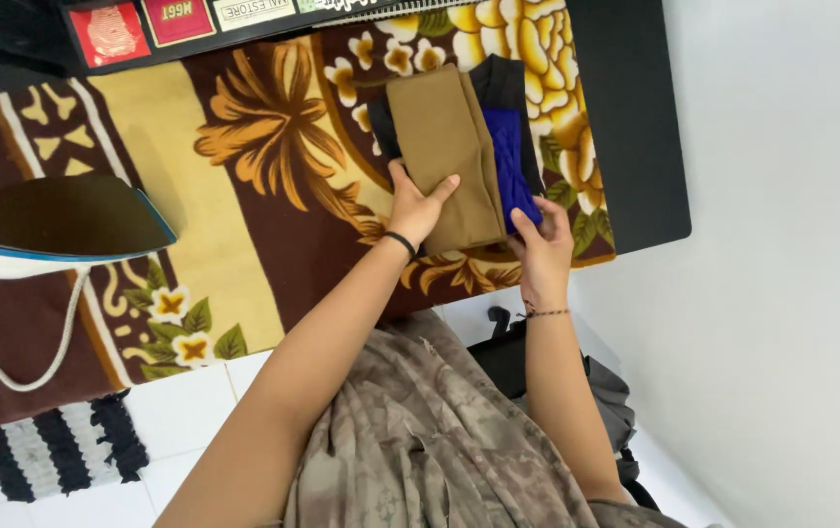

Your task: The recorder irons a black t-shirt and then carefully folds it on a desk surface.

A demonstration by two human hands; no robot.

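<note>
A folded tan cloth (444,147) lies on a small pile with a folded blue cloth (510,161) and a black cloth (503,83) under it. My left hand (418,207) rests flat on the near end of the tan cloth, thumb and fingers spread, a black band on its wrist. My right hand (543,246) holds the near edge of the pile at the blue cloth, a thin bracelet on its wrist. The pile sits on a brown and yellow flowered blanket (263,186) that covers a black table (635,127).
An iron (53,230) stands on the blanket at the left, its white cord (9,367) looping down. Red and white cards (180,20) lie at the table's far edge. A striped mat (58,450) and a dark bag (517,357) are on the white floor.
</note>
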